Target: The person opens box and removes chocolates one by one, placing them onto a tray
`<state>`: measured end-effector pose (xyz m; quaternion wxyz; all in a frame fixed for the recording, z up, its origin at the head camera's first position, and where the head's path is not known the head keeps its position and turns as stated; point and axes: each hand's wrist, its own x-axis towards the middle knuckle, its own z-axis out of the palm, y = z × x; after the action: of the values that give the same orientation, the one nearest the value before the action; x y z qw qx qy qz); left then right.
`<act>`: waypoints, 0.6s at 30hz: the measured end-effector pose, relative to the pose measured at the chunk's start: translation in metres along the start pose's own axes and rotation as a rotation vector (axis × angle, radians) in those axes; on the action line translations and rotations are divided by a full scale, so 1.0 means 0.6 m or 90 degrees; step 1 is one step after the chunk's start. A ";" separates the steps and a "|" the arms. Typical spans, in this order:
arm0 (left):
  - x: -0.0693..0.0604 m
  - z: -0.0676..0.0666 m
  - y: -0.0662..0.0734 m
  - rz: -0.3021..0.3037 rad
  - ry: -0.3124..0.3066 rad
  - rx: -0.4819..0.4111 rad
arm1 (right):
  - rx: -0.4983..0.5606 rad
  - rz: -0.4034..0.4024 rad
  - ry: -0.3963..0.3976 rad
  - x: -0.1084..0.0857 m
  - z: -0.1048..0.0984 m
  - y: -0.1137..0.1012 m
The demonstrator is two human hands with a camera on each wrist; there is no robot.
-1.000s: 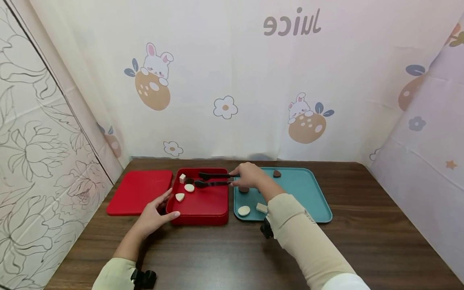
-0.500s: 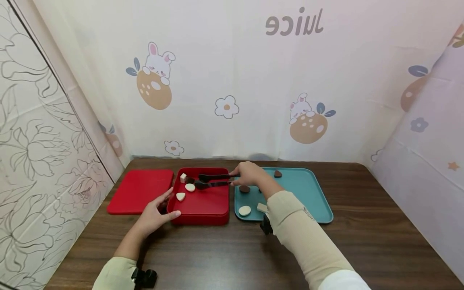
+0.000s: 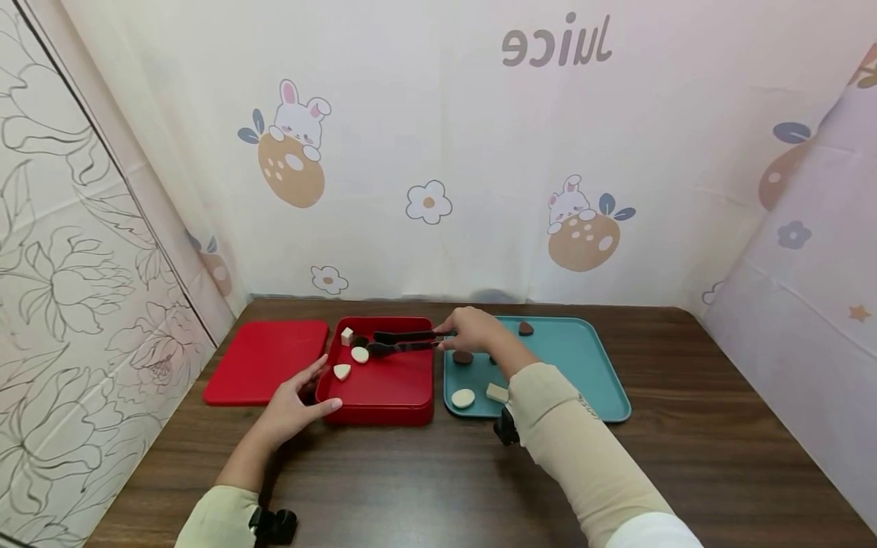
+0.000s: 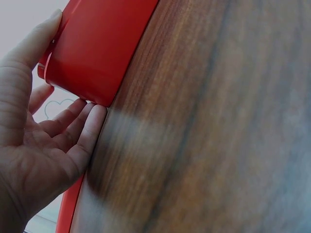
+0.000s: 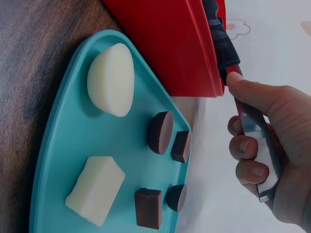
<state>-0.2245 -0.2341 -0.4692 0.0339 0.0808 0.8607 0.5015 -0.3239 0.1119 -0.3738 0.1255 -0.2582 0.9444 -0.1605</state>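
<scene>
My left hand (image 3: 293,407) holds the front left corner of the red box (image 3: 387,392), its thumb on the front side and its fingers on the left wall. Black-tipped tongs (image 3: 407,336) with metal handles are in my right hand (image 3: 473,332), gripped between thumb and curled fingers. They reach over the box's right rim, arms spread apart. Just left of their tips lies a dark round chocolate-like piece (image 3: 359,342). Near it in the box are a white cube (image 3: 347,336), a white oval piece (image 3: 359,355) and a white rounded triangular piece (image 3: 342,371).
A teal tray (image 3: 582,373) to the box's right bears several pieces, among them a white oval (image 3: 463,398), a white block (image 3: 497,393) and dark pieces (image 5: 148,208). The red lid (image 3: 267,361) lies left of the box. A curtain (image 3: 438,152) hangs behind the table.
</scene>
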 end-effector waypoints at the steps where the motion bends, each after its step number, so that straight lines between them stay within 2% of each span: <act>1: 0.000 0.000 0.000 0.000 0.000 -0.001 | -0.002 -0.003 0.001 -0.001 -0.001 0.001; 7: -0.002 0.000 0.003 0.005 -0.001 -0.011 | -0.013 -0.018 0.006 -0.011 -0.002 0.008; 18: -0.006 0.000 0.011 0.018 -0.005 -0.027 | 0.024 -0.015 0.017 -0.027 -0.005 0.012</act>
<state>-0.2203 -0.2318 -0.4636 0.0315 0.0941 0.8486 0.5197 -0.3144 0.1270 -0.3713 0.1159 -0.2651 0.9396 -0.1829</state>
